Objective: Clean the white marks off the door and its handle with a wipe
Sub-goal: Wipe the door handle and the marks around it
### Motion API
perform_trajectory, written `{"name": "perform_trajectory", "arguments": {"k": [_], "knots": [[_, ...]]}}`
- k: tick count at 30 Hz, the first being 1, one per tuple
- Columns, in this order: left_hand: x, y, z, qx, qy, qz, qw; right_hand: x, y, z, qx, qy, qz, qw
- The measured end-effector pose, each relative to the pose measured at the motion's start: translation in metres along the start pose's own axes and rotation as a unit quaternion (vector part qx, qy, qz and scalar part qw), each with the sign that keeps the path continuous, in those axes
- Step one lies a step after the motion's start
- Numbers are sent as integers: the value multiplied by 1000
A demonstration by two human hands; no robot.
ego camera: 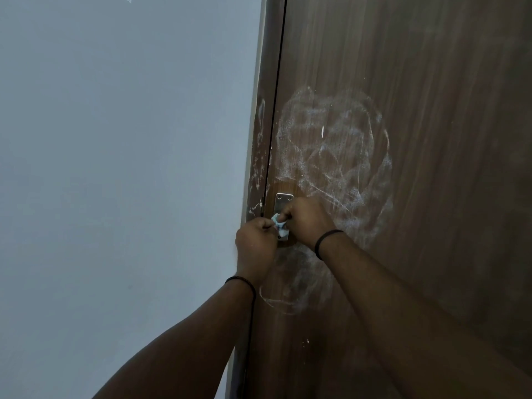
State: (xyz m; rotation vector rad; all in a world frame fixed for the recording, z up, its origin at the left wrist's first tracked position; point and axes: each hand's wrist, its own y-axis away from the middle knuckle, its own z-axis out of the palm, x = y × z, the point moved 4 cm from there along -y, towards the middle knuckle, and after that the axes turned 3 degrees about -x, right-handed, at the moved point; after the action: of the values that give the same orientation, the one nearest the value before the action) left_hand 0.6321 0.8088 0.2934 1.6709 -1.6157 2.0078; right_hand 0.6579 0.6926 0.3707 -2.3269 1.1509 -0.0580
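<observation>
A brown wooden door (417, 110) fills the right side of the view. Swirled white marks (334, 151) cover it above the handle, and a fainter patch (293, 283) lies below. The metal handle plate (283, 201) sits near the door's left edge; the handle itself is hidden behind my hands. A small pale blue wipe (279, 224) is bunched against the plate. My left hand (254, 243) pinches one end of it. My right hand (308, 220) is closed around the other end, at the handle.
A brown door frame (260, 156) with white smears runs beside the door's left edge. A plain grey-white wall (129, 168) takes up the left half. Both wrists carry a thin dark band.
</observation>
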Motion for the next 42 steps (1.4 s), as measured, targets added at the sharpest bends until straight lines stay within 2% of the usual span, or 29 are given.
{"name": "perform_trajectory", "arguments": {"k": [4, 10, 15, 18, 22, 24, 28, 31, 35, 42], "knots": [[3, 3, -2, -3, -5, 7, 1000, 3, 12, 4, 42, 12, -5, 999], [-1, 8, -2, -23, -23, 9, 999, 12, 25, 16, 116, -32, 17, 993], [-14, 14, -3, -54, -44, -29, 997, 16, 33, 32, 75, 53, 6, 996], [-18, 16, -6, -44, -29, -42, 998, 20, 42, 30, 140, 1, 22, 990], [-7, 10, -9, -4, -28, -9, 1000, 4, 36, 16, 234, -67, 7, 970], [0, 9, -10, 18, -15, 15, 1000, -5, 25, 12, 217, -74, 7, 973], [10, 8, -10, 44, 16, 53, 998, -10, 6, 20, 104, -11, 39, 994], [12, 3, -9, 33, -9, 80, 996, -8, 2, 21, 65, -45, 40, 996], [14, -3, -3, -6, -26, 50, 998, 8, 5, 15, 99, -171, 61, 978], [8, -2, 4, 7, 56, -76, 996, 17, -7, 20, 135, -140, 136, 971]]}}
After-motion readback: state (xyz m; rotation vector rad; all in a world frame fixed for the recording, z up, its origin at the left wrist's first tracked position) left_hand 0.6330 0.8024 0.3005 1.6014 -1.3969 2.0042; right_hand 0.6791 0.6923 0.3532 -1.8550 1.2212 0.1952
